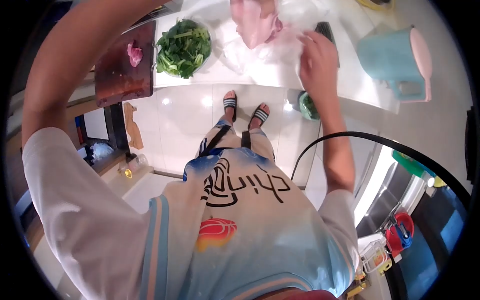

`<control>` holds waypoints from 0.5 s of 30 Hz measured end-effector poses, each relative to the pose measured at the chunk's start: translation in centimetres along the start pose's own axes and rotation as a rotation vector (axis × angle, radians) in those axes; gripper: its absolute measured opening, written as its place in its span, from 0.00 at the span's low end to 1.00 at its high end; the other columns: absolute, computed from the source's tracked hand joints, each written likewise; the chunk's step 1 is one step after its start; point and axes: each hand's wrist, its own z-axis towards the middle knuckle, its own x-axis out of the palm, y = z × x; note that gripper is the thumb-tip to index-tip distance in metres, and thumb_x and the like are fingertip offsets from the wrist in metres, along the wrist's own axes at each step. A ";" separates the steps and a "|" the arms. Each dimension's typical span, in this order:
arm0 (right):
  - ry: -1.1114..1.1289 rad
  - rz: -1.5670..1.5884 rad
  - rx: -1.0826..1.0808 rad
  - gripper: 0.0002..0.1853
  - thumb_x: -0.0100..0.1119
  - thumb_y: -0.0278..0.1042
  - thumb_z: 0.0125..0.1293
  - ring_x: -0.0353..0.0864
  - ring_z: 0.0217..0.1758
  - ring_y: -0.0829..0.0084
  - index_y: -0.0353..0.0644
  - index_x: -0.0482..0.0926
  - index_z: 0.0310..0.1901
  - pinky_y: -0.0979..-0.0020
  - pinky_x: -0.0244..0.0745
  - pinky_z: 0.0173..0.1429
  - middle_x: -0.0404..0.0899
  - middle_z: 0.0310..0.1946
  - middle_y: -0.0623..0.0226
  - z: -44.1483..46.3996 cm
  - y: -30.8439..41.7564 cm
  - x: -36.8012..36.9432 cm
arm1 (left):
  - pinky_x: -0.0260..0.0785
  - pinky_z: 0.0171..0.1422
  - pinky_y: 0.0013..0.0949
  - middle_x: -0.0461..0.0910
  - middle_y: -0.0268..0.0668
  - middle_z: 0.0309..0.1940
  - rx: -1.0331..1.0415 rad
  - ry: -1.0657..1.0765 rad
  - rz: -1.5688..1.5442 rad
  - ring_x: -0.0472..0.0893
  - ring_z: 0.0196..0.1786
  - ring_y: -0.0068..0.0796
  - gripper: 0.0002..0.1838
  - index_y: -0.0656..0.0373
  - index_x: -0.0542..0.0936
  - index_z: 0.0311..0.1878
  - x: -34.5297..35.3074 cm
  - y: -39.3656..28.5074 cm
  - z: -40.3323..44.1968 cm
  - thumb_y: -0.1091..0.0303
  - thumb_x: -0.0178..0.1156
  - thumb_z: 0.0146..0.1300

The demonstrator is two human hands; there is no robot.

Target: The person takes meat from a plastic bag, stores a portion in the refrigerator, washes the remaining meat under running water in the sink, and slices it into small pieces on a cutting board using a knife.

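Note:
At the top edge, a pink piece of raw meat (254, 26) hangs over a clear plastic bag (240, 55) on the white counter. My left arm reaches out past the top edge; only a little of my left hand (268, 5) shows there, closed on the meat. My right hand (318, 57), slightly blurred, pinches the bag's right side with its fingers. A bowl of chopped leafy greens (184, 48) stands left of the bag. Farther left, a small piece of meat (134, 54) lies on a dark cutting board (125, 82).
A light-blue pitcher (387, 57) with a pink lid stands on the right of the counter. Behind my right hand lies a dark ridged object (326, 32). Below the counter edge is a green bag (308, 106). A black cable (360, 134) arcs across my right forearm.

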 end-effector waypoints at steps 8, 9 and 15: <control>0.962 -0.399 0.148 0.05 0.56 0.31 0.62 0.82 0.36 0.53 0.43 0.78 0.38 0.56 0.75 0.48 0.83 0.36 0.58 2.7 -1.9 -1.8 | 0.78 0.36 0.35 0.85 0.50 0.28 0.080 -0.050 0.415 0.86 0.32 0.40 0.22 0.73 0.84 0.34 -0.2 0.4 -0.1 0.59 0.68 0.45; 0.928 -0.417 0.118 0.05 0.56 0.31 0.61 0.82 0.36 0.52 0.43 0.78 0.37 0.55 0.75 0.47 0.82 0.35 0.57 2.2 -2.3 -1.8 | 0.78 0.36 0.35 0.85 0.50 0.29 0.081 -0.035 0.398 0.86 0.31 0.40 0.22 0.73 0.84 0.34 -0.3 0.4 -0.1 0.59 0.68 0.45; 0.453 -0.143 -0.026 0.09 0.56 0.24 0.55 0.79 0.49 0.57 0.37 0.79 0.39 0.58 0.76 0.51 0.80 0.46 0.56 4.0 -0.1 1.5 | 0.78 0.33 0.32 0.86 0.48 0.29 0.040 0.021 0.355 0.87 0.30 0.37 0.20 0.72 0.85 0.35 -1.3 0.1 0.8 0.60 0.69 0.48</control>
